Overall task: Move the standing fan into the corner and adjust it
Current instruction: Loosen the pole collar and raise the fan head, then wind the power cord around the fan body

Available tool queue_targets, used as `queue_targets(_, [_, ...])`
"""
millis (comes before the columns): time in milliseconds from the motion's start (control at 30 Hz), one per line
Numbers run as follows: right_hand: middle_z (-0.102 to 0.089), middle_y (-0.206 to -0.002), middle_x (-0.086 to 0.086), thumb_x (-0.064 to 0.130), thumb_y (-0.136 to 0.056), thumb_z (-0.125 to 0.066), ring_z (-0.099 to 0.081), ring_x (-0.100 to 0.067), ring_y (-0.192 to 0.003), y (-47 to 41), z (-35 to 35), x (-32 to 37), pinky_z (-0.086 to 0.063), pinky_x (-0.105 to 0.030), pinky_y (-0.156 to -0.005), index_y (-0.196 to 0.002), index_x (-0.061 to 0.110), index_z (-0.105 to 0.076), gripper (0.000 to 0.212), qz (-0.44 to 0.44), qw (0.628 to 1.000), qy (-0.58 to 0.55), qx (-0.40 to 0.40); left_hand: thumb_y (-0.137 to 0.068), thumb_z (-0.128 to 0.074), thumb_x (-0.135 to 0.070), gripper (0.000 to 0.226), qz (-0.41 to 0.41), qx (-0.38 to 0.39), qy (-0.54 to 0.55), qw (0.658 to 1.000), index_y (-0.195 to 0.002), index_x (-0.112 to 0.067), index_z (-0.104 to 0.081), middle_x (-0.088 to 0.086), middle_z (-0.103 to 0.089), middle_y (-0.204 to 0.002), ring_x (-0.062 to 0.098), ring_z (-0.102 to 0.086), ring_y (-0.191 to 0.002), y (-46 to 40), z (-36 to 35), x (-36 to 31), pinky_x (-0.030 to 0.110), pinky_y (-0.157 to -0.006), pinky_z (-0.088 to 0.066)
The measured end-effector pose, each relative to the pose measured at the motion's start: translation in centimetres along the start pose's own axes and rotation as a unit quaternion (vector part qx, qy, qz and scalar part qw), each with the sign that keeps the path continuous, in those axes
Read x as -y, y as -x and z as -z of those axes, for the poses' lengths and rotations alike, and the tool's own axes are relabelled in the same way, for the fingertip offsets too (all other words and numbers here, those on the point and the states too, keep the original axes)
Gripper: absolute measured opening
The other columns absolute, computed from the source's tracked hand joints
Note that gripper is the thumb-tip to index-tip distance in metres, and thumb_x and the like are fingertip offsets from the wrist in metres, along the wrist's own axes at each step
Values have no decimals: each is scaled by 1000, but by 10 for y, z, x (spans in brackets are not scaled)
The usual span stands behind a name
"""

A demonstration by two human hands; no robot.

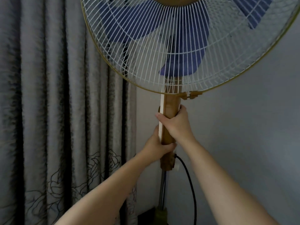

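The floor (146, 216) shows only as a dark strip at the bottom edge, below the fan (168, 133) that I grip. The fan's base (160, 215) stands on it, just right of the curtain (56, 111) hem. Contact of the cord (193, 200) with the floor cannot be seen.

Standing fan (186, 46): white wire grille, gold rim, blue blades (183, 62); tan column (170, 109) on a metal pole (162, 189). Right hand (176, 123) wrapped around the column, upper grip; left hand (159, 144) wrapped around it just below, the two nearly touching. Black cord (190, 181) hangs from the column's lower end. Grey pleated curtain (56, 111), floral outline at its hem, left; plain wall (243, 127), right
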State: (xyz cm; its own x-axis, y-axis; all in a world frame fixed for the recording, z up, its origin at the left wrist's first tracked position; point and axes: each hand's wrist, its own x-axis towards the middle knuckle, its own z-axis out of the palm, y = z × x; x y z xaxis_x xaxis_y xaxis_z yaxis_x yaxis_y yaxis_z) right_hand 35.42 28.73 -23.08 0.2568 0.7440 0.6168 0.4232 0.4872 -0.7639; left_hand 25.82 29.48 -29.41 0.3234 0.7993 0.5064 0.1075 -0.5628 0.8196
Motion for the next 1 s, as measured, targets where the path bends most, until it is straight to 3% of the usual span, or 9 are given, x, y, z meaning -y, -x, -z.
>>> queue_targets(133, [-52,-133,-6,57,-59,-75,-54,-22,-119,0,8,3,-49,-41,-98,-137,15,-36,97,0,999,22,27,-78,-72,-18,80,-3,-10,0,1000,-142,-26,-25,2,-60,-121,15,-60,-109,2,-2,-6,38,-93,-54])
queue_targets(267, [-50,-138,1,56,-79,-64,-51,-13,-120,23,52,-22,-42,-16,-82,-145,22,-31,81,-17,974,113,194,-81,-71,-23,88,-26,12,-2,1000,-143,-40,-11,-10,-44,-135,-1,-51,-114,25,1,-3,12,-86,-50])
queue_targets(333, [-50,-136,1,60,-80,-59,-52,-11,-113,58,80,-57,-40,-22,-86,-145,24,-32,79,-72,946,203,243,-83,-67,-34,92,37,-33,-53,997,-147,-40,-1,-6,-36,-142,1,-40,-125,51,4,14,22,-99,-44])
queue_targets(367, [-52,-130,5,60,-80,-57,-54,-10,-106,80,92,-78,-41,-21,-85,-143,27,-35,74,-109,925,233,281,-84,-64,-37,86,72,-64,-88,991,-147,-40,-6,-5,-40,-139,5,-41,-125,68,2,28,29,-101,-43])
queue_targets(433, [-56,-112,12,53,-86,-56,-59,-5,-88,122,102,-113,-45,-16,-71,-129,33,-42,49,-183,876,249,370,-88,-58,-33,56,98,-91,-113,984,-139,-33,-34,-9,-55,-111,-3,-53,-99,100,-2,52,18,-84,-49])
queue_targets(533, [-65,-98,-5,27,-98,-48,-69,-20,-79,162,97,-145,-57,-30,-68,-105,13,-57,19,-252,842,196,434,-93,-50,-25,18,117,26,-139,983,-103,-32,-64,-10,-59,-75,-9,-54,-57,133,-14,72,4,-51,-41])
queue_targets(700, [-76,-87,-10,14,-97,-49,-75,-24,-84,180,86,-138,-60,-29,-70,-94,4,-63,17,-322,848,-45,418,-91,-52,-42,31,119,269,-238,926,-117,-30,-62,-12,-61,-81,-4,-53,-66,157,-28,74,9,-61,-42])
queue_targets(800, [-77,-84,-13,10,-95,-49,-75,-22,-83,180,84,-120,-60,-24,-67,-93,2,-65,18,-319,858,-156,371,-85,-54,-53,35,145,396,-230,877,-107,-27,-65,-8,-60,-79,3,-54,-66,165,-24,58,28,-66,-50])
queue_targets(1000, [-78,-80,-14,20,-79,-54,-76,-18,-76,151,99,-59,-59,-21,-59,-76,8,-80,28,-236,869,-352,254,-86,-53,-31,20,205,486,-198,826,-86,-19,-69,-1,-59,-61,11,-53,-52,172,11,23,24,-65,-49])
